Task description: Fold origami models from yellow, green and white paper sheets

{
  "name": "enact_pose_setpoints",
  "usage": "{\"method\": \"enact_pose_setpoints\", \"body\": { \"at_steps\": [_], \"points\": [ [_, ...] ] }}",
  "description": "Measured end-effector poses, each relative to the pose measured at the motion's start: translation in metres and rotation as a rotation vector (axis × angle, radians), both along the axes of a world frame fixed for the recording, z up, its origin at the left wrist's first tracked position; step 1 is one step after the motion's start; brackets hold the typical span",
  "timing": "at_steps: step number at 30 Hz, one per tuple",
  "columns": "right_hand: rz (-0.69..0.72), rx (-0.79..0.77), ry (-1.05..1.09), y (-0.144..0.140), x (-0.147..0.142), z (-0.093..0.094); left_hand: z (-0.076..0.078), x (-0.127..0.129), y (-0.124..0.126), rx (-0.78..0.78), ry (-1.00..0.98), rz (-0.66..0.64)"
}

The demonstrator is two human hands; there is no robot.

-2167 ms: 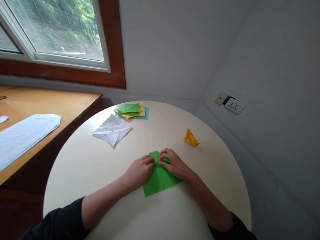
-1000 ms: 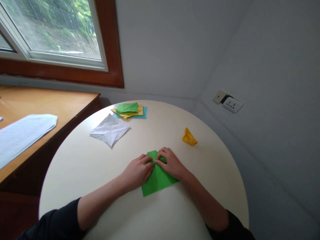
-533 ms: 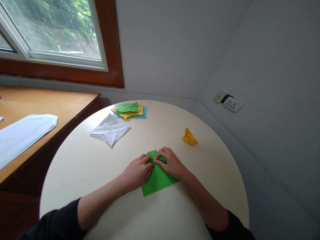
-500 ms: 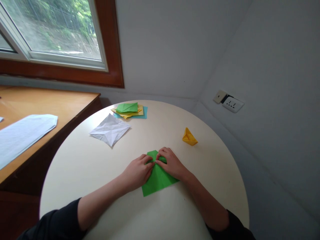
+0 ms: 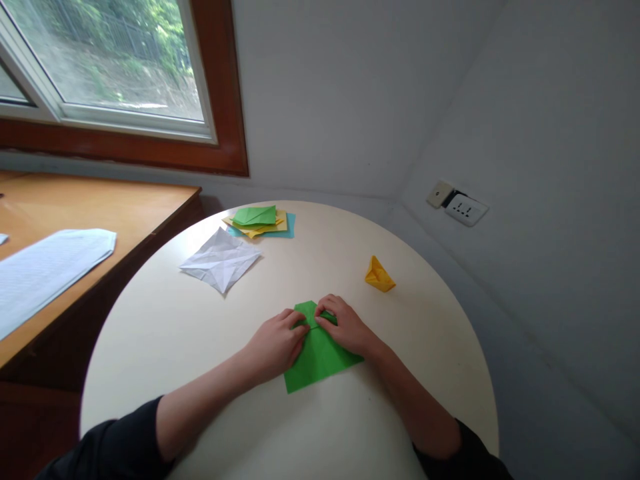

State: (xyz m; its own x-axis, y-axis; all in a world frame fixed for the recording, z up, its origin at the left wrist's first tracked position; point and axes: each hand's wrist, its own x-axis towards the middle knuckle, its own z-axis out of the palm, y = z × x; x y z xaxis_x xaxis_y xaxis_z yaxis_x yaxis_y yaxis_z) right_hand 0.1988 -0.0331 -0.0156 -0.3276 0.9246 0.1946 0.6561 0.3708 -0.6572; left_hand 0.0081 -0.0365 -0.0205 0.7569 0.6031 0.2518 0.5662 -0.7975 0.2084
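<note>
green paper (image 5: pixel 320 357) lies flat (far corners folded in) on table.

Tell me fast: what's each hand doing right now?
Left hand: fingers pressing flat on the green paper.
Right hand: fingertips pressing the same paper.
</note>
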Motion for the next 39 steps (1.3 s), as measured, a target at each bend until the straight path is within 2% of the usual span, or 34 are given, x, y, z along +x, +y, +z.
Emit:
{"method": "enact_pose_setpoints", "body": {
  "at_steps": [12, 20, 28, 39],
  "points": [
    [0.018, -0.002, -0.009, -0.0009, 0.0004, 0.0014, 0.0064, 0.0019, -0.0014, -0.053, -0.033, 0.021],
    [0.013, -0.004, -0.016, -0.0009, -0.0002, 0.0017, 0.0003, 0.0023, -0.0014, 0.000, 0.008, 0.016],
    [0.002, -0.081, 0.076, 0.0018, 0.0035, 0.0027, -0.0001, 0.0025, -0.0016, -0.002, 0.023, 0.027],
    [0.034, -0.041, 0.045, 0.0004, 0.0039, 0.0037, 0.0026, 0.0039, -0.0028, -0.009, -0.029, 0.032]
  ]
}}
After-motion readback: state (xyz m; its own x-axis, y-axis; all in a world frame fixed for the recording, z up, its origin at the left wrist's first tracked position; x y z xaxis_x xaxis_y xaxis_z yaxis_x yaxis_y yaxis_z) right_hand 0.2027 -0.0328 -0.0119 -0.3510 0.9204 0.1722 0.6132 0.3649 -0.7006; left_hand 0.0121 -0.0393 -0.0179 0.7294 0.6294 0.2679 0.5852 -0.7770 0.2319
